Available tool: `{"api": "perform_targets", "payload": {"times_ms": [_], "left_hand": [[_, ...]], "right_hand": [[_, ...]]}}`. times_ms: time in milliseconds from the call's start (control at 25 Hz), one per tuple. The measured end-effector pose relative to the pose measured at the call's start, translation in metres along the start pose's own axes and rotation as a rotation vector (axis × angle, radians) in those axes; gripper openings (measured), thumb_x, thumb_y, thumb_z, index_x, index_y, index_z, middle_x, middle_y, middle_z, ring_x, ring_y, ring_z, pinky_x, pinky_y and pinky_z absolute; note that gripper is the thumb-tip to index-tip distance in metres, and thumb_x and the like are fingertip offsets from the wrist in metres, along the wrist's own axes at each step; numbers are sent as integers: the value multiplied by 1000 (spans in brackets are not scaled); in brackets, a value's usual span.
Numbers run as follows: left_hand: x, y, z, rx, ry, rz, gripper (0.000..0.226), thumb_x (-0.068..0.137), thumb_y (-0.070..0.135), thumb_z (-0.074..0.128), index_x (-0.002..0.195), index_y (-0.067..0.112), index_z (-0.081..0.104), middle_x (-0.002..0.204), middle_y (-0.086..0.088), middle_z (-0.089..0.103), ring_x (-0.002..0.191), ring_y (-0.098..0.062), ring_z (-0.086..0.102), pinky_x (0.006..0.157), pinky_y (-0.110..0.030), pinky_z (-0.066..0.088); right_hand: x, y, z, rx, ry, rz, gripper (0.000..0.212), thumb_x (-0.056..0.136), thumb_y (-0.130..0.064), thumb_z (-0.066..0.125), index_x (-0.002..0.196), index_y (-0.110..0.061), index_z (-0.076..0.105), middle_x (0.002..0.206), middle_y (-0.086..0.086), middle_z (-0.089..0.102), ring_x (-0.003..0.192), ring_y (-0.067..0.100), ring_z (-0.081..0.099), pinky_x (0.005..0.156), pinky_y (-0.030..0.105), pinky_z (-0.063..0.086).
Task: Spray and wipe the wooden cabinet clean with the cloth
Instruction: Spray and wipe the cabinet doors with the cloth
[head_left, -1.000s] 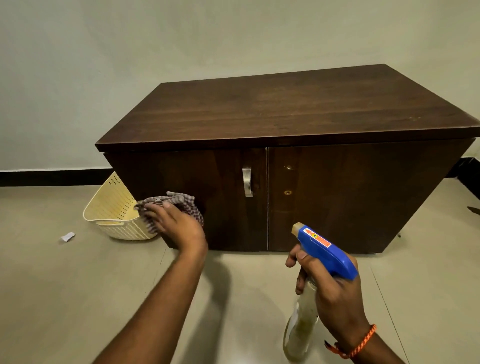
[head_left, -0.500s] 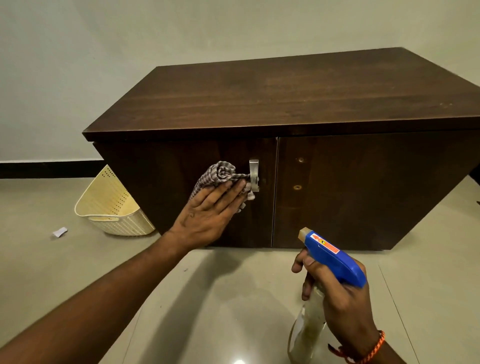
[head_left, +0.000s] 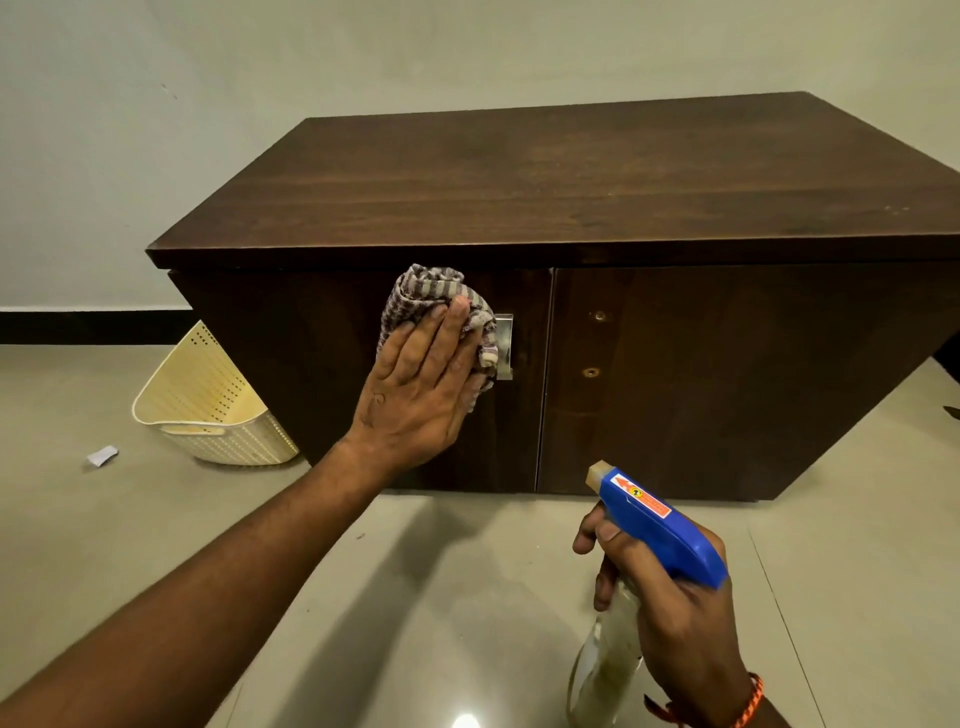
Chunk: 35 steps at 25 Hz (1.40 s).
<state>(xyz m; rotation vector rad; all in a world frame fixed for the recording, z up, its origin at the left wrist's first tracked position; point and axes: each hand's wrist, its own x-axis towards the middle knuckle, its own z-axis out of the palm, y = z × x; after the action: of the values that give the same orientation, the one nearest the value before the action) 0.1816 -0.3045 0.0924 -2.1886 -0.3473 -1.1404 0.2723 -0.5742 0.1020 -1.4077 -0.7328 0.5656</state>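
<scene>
The left hand (head_left: 415, 389) presses the striped cloth (head_left: 426, 299) with straight fingers (head_left: 448, 338) on the left door (head_left: 291, 374) of the wooden cabinet (head_left: 571, 176), beside the handle (head_left: 505, 340). The right hand (head_left: 675, 623) grips the spray bottle (head_left: 660, 525). Only 1 of 2 doors is being wiped; the top probably waits.

The wooden cabinet (head_left: 571, 197) is dark brown, low and wide; it stands on the floor with both front doors closed, and a small metal handle (head_left: 505, 344) sits on the left door beside the centre seam. The cloth (head_left: 423, 296), a crumpled grey-and-white checked rag, is pressed against the upper part of the left door under the flat left hand (head_left: 415, 384), its right edge touching the handle. The spray bottle (head_left: 660, 525) has a blue trigger head with an orange label and a clear body, and the right hand (head_left: 675, 618) grips it in front of the cabinet, nozzle tilted up towards the doors.
</scene>
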Motion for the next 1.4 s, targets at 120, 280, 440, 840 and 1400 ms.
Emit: {"api": "perform_targets", "payload": {"times_ms": [120, 280, 440, 840, 1400], "left_hand": [[-28, 23, 11, -21, -72, -108, 74, 107, 40, 32, 162, 8, -5, 170, -10, -18, 157, -24, -13, 128, -39, -6], [-67, 57, 23, -2, -178, -58, 76, 107, 38, 33, 160, 2, -6, 168, -17, -19, 156, -30, -16, 128, -43, -7], [-61, 84, 27, -10, -194, 48, 75, 104, 28, 40, 160, -2, -1, 168, -23, -14, 156, -34, -13, 128, -47, -6], [9, 78, 6, 125, -126, -152, 67, 110, 42, 28, 159, 2, 7, 167, -23, -11, 156, -36, -13, 127, -44, -5], [-21, -22, -10, -55, -103, -323, 68, 106, 45, 38, 152, -1, 17, 156, -24, 14, 157, -25, -16, 128, -43, 0]], "right_hand": [[0, -1, -3, 0, -6, 3, 10, 80, -33, 62, 80, -28, 71, 80, 10, 70, 45, 21, 57, 45, 30, 53], [0, -5, -9, 4, 16, -11, 16, 76, -41, 61, 80, -30, 72, 81, 9, 70, 46, 22, 57, 45, 32, 54], [-1, -8, -10, 9, 38, -27, 20, 74, -46, 58, 80, -32, 72, 83, 10, 70, 47, 26, 58, 48, 32, 54], [-5, -21, -12, 6, 37, -61, 24, 74, -49, 60, 84, -31, 73, 81, 9, 71, 47, 30, 59, 48, 33, 54], [2, -18, 12, -3, -15, -59, 32, 72, -60, 66, 83, -31, 72, 80, 6, 71, 46, 25, 59, 47, 31, 54]]}}
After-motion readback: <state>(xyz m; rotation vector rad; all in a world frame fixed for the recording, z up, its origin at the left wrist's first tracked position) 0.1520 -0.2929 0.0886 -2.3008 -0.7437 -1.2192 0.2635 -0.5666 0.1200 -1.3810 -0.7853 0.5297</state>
